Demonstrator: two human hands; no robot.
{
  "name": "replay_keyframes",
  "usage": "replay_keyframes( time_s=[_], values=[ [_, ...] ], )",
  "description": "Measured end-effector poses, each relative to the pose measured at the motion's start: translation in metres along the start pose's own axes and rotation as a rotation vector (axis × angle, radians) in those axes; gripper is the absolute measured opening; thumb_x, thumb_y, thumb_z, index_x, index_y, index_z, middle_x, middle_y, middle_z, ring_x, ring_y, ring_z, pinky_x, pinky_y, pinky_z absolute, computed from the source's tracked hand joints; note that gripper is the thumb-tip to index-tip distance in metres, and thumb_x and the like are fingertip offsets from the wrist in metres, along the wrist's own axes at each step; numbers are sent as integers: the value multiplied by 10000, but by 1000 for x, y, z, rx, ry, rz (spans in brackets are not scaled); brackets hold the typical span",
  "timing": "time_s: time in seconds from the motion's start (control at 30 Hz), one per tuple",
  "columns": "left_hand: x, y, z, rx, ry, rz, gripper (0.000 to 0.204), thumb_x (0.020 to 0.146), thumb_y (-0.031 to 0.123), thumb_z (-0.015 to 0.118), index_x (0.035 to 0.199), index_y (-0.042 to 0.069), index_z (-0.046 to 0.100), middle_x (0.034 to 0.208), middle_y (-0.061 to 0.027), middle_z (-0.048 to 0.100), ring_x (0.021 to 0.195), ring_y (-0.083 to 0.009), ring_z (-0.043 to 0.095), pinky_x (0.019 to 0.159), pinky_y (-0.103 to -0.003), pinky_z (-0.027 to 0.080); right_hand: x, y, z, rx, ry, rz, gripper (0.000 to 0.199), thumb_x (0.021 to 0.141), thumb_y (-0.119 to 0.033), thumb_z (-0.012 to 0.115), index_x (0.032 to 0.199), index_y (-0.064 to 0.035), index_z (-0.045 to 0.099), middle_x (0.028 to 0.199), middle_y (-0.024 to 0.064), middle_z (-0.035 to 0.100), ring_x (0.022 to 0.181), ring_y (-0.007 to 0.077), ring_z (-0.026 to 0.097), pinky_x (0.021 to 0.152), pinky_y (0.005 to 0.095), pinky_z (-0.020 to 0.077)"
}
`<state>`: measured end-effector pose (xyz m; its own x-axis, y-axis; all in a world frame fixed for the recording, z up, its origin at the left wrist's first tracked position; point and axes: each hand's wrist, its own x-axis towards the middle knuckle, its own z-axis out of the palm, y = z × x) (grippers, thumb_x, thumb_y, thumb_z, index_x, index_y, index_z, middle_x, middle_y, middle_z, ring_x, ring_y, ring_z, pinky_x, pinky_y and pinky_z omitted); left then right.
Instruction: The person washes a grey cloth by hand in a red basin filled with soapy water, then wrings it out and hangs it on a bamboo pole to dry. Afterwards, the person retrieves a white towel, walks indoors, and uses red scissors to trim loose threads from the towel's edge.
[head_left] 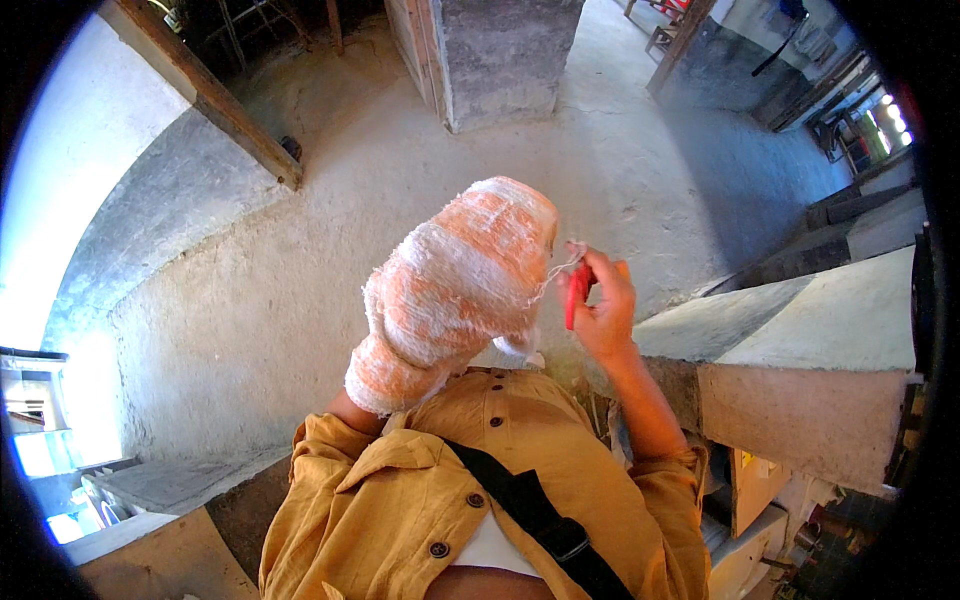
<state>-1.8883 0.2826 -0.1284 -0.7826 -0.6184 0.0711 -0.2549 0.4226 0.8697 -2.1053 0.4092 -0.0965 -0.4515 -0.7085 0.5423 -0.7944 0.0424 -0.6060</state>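
I judged the step to be trimming a loose thread off the white-and-orange woven mitt (455,285) covering my left hand (440,300), raised before my chest; whether that hand was spread inside, I could not tell. My right hand (605,310) was closed around a small red cutter (577,292), just beside the mitt's edge, touching the thread (560,266). The next move seemed to call for a steady snip close to the weave.

Bare concrete floor (330,220), dusty, sunlit. Square concrete pillar (500,60) at top. Slanting wooden beam (215,100) against grey wall (160,210). Concrete ledge (820,340) at right. Bright daylight at left.
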Motion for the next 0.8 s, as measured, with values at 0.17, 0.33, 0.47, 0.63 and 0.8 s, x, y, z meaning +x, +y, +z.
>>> replay_keyframes(
  time_s=[0.17,0.33,0.47,0.63,0.8],
  values=[
    [5,-3,-5,-517,72,-42,682,830,251,631,1382,90,265,1365,-67,377,1252,-194,358,1067,-332,259,-30,20,-5,56,123,-26,401,705,-34,649,1096,-18,561,804,81,601,684,164,526,677,302,424],
    [7,-5,-13,-666,119,-75,664,832,250,627,1375,89,278,1356,-68,390,1244,-192,370,1063,-332,268,-51,37,-23,-324,-193,-116,433,661,-123,673,1084,-88,583,755,85,550,740,241,536,755,377,343],
    [4,-8,-19,-697,149,-93,655,829,251,629,1367,89,292,1350,-69,398,1240,-191,376,1061,-332,271,-83,60,-38,-606,-702,41,403,685,-188,672,1067,-101,578,830,105,570,809,251,546,780,379,340],
    [7,-8,-21,-708,152,-86,643,826,252,633,1357,89,309,1343,-71,408,1235,-190,383,1059,-332,275,-79,65,-39,-251,-639,378,406,682,-135,708,1060,-75,572,935,95,612,820,228,555,812,382,381],
    [16,-5,-18,-719,126,-73,632,822,253,637,1347,88,327,1335,-73,418,1229,-188,391,1056,-332,280,-25,-7,-10,284,-66,106,421,648,-45,729,1038,-72,575,911,73,620,804,222,552,786,373,405]
  ],
)
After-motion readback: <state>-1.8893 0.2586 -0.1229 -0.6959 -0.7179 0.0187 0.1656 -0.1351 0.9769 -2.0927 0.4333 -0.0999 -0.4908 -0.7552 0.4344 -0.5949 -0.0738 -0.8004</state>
